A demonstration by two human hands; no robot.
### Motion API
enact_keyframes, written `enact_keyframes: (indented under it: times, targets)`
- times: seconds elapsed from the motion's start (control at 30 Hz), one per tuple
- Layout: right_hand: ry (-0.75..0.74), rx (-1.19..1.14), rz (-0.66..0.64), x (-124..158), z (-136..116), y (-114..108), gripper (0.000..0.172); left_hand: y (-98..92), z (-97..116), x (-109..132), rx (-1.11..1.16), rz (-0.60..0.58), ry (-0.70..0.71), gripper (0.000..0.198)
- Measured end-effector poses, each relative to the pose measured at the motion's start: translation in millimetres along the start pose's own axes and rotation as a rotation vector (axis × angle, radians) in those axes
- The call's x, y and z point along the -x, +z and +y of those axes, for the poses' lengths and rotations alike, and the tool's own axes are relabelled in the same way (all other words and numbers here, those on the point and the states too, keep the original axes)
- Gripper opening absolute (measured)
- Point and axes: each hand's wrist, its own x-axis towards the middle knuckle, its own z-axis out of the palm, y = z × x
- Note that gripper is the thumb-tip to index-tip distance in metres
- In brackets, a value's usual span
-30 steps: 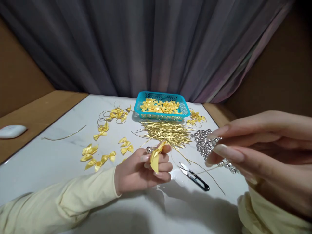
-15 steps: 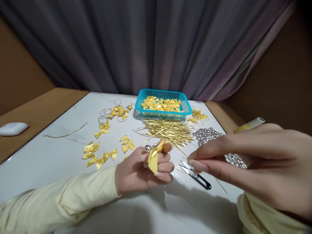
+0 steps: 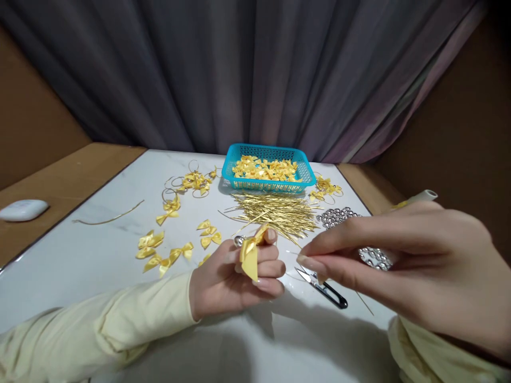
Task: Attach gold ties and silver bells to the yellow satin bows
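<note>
My left hand (image 3: 243,276) is closed with its palm turned up, holding a yellow satin bow (image 3: 249,258) by the fingertips. A round silver bead (image 3: 239,241) sits at the bow's left side, by the thumb. To the right, my right hand (image 3: 399,260) pinches thumb and forefinger together at a thin gold cord (image 3: 296,244), which shows just above the fingertips; most of it is hidden. Black-handled thread snips (image 3: 323,289) lie on the table under the right fingertips, blades apart.
Behind the hands lies a heap of gold cords (image 3: 279,213). A blue basket (image 3: 268,185) of yellow bows stands at the back. Silver beads (image 3: 339,217) are partly hidden by my right hand. Loose bows (image 3: 181,254) and looped bows (image 3: 195,182) lie left; a white object (image 3: 24,210) sits far left.
My right hand has shifted slightly left, closer to the bow. The left hand keeps hold of the bow, which has tilted a little.
</note>
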Motion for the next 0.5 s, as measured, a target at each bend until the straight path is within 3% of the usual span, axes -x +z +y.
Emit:
enact_keyframes:
  times: [0.33, 0.5]
  targets:
    - [0.035, -0.111, -0.056, -8.6, 0.4, 15.6, 0.011, 0.8, -1.2, -0.1, -0.014, -0.045, 0.034, 0.023]
    - [0.035, -0.175, -0.017, -9.8, 2.0, 22.5, 0.014, 0.5, 0.2, -1.6, -0.028, -0.111, 0.005, 0.027]
